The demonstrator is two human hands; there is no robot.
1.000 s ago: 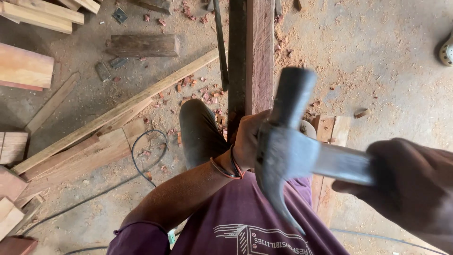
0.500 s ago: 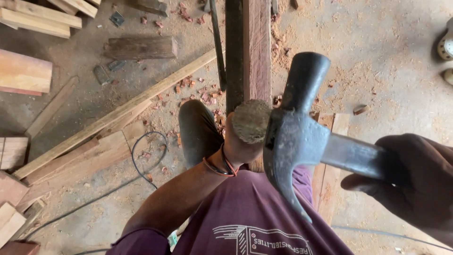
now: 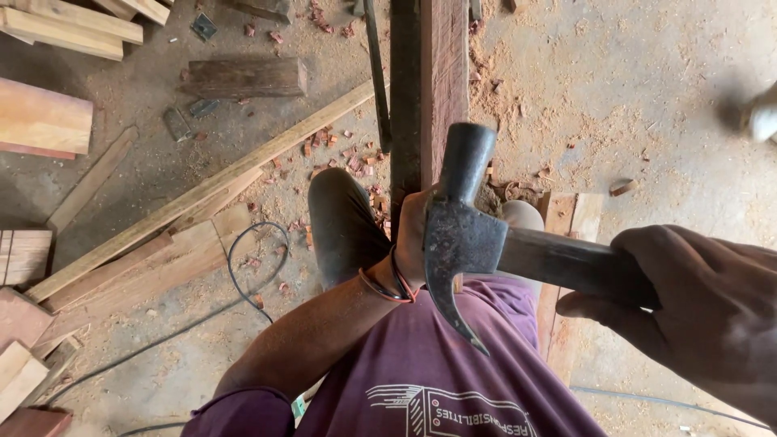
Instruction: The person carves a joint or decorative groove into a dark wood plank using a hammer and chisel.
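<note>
Change: half a second before, the hammer (image 3: pixel 461 243) head sat to the right and the round top of a wooden handle showed above the left hand (image 3: pixel 411 235). Now the hammer head had moved left and covered that top.
Meaning: it looked like the hammer was coming down for a hit, or had just landed one. I could not tell if it was touching.
Right hand (image 3: pixel 696 311): it was low on the right, close to the camera. Its fingers were closed tight around the dark hammer handle, which pointed left.
Left hand: the arm reached up from the purple shirt (image 3: pixel 453 372). The hand was wrapped around something right under the hammer head, next to the beam (image 3: pixel 429 89). The hammer hid most of it, so I could not tell what it held.
Wrist: red bands (image 3: pixel 388 287) sat on the left wrist.
Hammer: its flat end pointed up the picture and its curved claw pointed down at the shirt.
Beam: a long dark piece of wood ran from the top of the picture down to the hands.
Floor (image 3: pixel 631 89): it was dusty, with red wood chips (image 3: pixel 344 154), long planks (image 3: pixel 202 194) and a thin black cable (image 3: pixel 243 259).
</note>
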